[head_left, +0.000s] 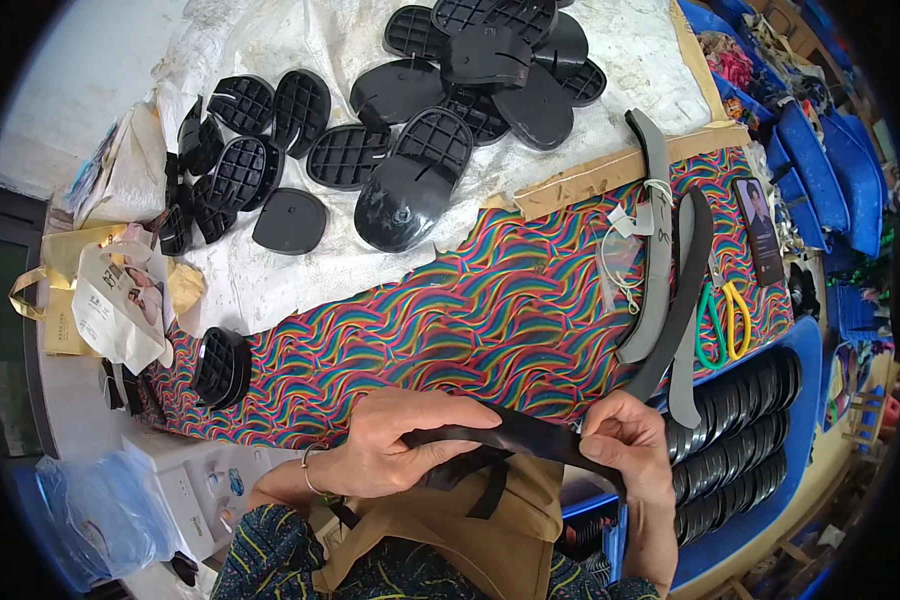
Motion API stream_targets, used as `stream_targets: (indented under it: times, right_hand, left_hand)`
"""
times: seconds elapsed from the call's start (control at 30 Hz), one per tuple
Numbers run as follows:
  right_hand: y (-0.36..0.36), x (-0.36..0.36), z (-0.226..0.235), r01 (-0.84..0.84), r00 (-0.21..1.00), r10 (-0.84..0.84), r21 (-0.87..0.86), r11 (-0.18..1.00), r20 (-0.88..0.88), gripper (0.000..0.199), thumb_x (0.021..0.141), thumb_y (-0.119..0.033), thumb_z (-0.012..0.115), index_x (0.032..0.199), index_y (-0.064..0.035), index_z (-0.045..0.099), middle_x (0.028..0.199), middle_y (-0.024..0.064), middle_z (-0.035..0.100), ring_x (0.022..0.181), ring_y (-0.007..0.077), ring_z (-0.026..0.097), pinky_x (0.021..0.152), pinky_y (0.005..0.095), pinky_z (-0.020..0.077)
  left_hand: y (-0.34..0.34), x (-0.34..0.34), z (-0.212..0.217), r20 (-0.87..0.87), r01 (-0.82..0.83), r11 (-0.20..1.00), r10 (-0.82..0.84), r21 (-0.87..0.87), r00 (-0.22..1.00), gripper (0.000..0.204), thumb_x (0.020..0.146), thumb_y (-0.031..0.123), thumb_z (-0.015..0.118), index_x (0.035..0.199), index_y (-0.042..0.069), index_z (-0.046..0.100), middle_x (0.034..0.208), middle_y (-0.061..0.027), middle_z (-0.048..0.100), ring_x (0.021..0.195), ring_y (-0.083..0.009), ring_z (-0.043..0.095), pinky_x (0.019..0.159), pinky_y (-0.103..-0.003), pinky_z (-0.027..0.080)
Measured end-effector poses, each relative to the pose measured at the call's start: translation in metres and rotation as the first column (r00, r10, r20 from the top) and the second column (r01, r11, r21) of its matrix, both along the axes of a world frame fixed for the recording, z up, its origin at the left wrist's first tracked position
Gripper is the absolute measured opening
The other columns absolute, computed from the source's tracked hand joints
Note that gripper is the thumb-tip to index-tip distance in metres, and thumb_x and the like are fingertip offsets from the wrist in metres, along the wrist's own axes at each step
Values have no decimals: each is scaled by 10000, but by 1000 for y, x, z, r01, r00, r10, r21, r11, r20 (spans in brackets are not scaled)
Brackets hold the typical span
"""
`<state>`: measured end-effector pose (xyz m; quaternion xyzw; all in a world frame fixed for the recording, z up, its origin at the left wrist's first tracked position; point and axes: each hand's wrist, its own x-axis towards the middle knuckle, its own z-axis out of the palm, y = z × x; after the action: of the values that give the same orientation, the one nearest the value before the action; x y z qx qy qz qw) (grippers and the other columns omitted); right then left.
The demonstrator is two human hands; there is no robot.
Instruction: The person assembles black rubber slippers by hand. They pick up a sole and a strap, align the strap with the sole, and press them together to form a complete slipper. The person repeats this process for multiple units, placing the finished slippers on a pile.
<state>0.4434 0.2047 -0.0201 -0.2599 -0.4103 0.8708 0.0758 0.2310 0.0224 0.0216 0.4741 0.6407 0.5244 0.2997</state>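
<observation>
At the front edge of the table, I hold a black flexible strip [535, 432] that bends in a shallow curve. My left hand [405, 438] pinches one end between thumb and fingers. The other end is gripped by my right hand [625, 440], thumb pressed on top. Beyond my right hand lie several long curved grey and black strips [653, 250], one tied with white string. Scissors [715, 325] with a green and a yellow handle rest beside them. A short stack of black heel pieces [222, 368] stands by itself beyond my left hand.
Black ribbed heel pieces [345, 155] are heaped on white sheeting at the back. A blue tray [798, 400] at the right holds rows of black parts. Paper bags [120, 290] stand at the left, a phone-like dark rectangle [760, 230] at the right. A wooden batten [570, 190] edges the sheeting.
</observation>
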Motion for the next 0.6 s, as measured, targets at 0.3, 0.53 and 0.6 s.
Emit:
stream_targets:
  times: [0.3, 0.53, 0.6]
  right_hand:
    - [-37, -8, -15, 155, 984, -171, -247, 957, -44, 167, 875, -19, 710, 998, -34, 599, 889, 28, 651, 761, 74, 603, 698, 208, 467]
    - [-72, -19, -28, 232, 954, -275, -283, 931, -120, 174, 923, -35, 656, 1040, -54, 529, 836, -25, 544, 681, 20, 467, 617, 182, 365]
    - [-79, -25, -29, 290, 942, -322, -258, 921, -92, 163, 933, -45, 650, 1040, -59, 527, 827, -36, 526, 683, 14, 442, 619, 177, 345]
  left_hand:
    - [-4, 6, -8, 245, -122, 992, 123, -19, 962, 298, 834, -52, 736, 1124, -25, 669, 1115, -141, 691, 981, -177, 684, 850, -288, 553]
    - [1, 11, -19, 381, -243, 970, 228, -9, 896, 365, 822, -42, 748, 1164, -16, 622, 1088, -110, 675, 988, -164, 662, 874, -284, 523]
    - [9, 17, -16, 448, -334, 939, 333, -79, 830, 370, 770, -34, 764, 1110, -11, 619, 1022, -90, 644, 916, -154, 641, 819, -278, 504]
